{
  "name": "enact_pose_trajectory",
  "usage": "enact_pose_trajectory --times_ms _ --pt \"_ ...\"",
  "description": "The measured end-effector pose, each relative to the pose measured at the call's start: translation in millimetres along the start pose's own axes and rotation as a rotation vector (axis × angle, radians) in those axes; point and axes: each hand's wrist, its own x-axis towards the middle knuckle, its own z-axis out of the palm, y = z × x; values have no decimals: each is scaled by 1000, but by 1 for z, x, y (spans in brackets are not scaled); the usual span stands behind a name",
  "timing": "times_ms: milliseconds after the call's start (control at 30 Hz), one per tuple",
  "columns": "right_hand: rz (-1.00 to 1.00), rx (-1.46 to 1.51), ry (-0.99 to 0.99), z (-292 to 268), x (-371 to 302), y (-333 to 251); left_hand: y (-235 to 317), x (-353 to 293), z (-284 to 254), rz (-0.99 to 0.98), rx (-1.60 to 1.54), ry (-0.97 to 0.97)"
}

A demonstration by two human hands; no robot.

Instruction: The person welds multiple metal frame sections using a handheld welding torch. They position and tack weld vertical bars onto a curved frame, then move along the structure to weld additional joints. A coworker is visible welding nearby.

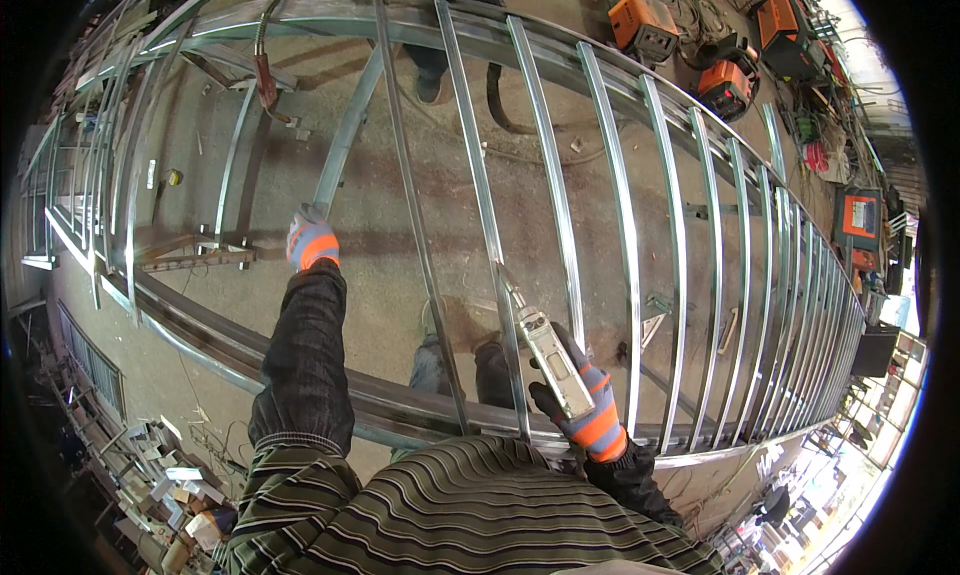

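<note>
My left hand (313, 239), in a grey and orange glove, is closed round the near end of a loose metal bar (350, 132). The bar slants away toward the far rail of a long metal frame. In my right hand (597, 412), gloved alike, is a pale, slotted, box-shaped hand tool (556, 363) with a narrow metal tip; its exact kind I cannot tell. That tip lies close to one of the frame's crossbars (477, 180); whether they touch is unclear. A darker bar (405, 165) crosses the frame between my hands.
Several parallel crossbars (670, 225) run to the right between the frame's rails. A red-handled welding holder (264, 81) hangs at the far rail on its cable. Orange machines (643, 27) stand on the floor at the far right. Another person's shoe (428, 87) shows beyond the frame.
</note>
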Motion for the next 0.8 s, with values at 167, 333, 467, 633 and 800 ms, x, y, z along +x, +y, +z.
enact_pose_trajectory --times_ms 167,333,467,633,800 --pt "6 21 -5 -1 0 1 1 1 -1 -19 -6 -32" --pt "-19 37 3 0 1 0 -2 3 2 -7 -27 -56" --pt "54 26 -26 -1 1 -3 -6 4 9 13 -6 8" --pt "149 -7 -63 -5 4 -11 -6 9 10 12 -12 26" --pt "114 35 -31 -2 5 -8 -7 11 10 6 4 -2"
